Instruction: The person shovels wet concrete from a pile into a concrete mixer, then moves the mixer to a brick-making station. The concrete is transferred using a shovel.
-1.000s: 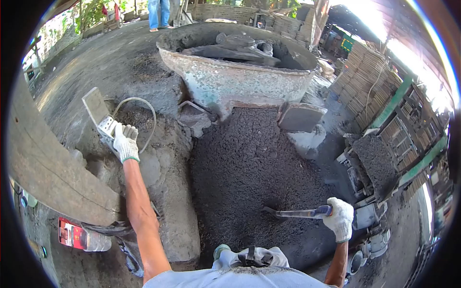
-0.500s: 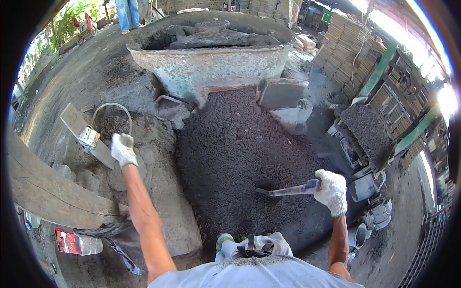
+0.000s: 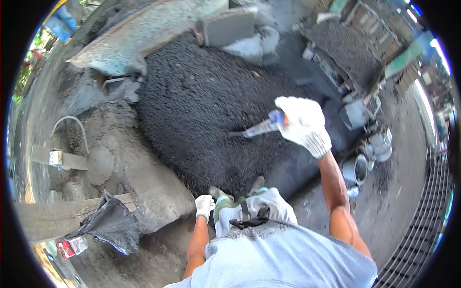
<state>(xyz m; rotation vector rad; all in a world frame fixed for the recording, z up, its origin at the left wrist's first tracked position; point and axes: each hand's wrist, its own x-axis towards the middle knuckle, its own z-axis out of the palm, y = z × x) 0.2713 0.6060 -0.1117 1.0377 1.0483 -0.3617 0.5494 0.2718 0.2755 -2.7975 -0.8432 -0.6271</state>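
My right hand (image 3: 307,126), in a white knitted glove, is closed around the blue upper end of a long-handled tool (image 3: 261,128) with a pale shaft. The tool's dark lower end reaches down to a heap of dark, wet-looking grainy material (image 3: 192,105); its exact shape is blurred. By my left thigh, my left hand (image 3: 205,205), also in a white glove, is curled into a loose fist with nothing visible in it. My boots (image 3: 220,193) are at the near edge of the heap.
A weathered metal trough (image 3: 144,31) stands beyond the heap, beside an upright slab (image 3: 229,28). To the left lie a concrete ledge (image 3: 139,168), a switch box (image 3: 55,158) and a wooden beam (image 3: 48,216) with black plastic (image 3: 113,223). Buckets (image 3: 355,169) and a metal grating (image 3: 425,206) are right.
My left hand has dropped from beside the switch box to my left thigh. My right hand has risen slightly in view, still holding the tool. The view has turned and tilted down.
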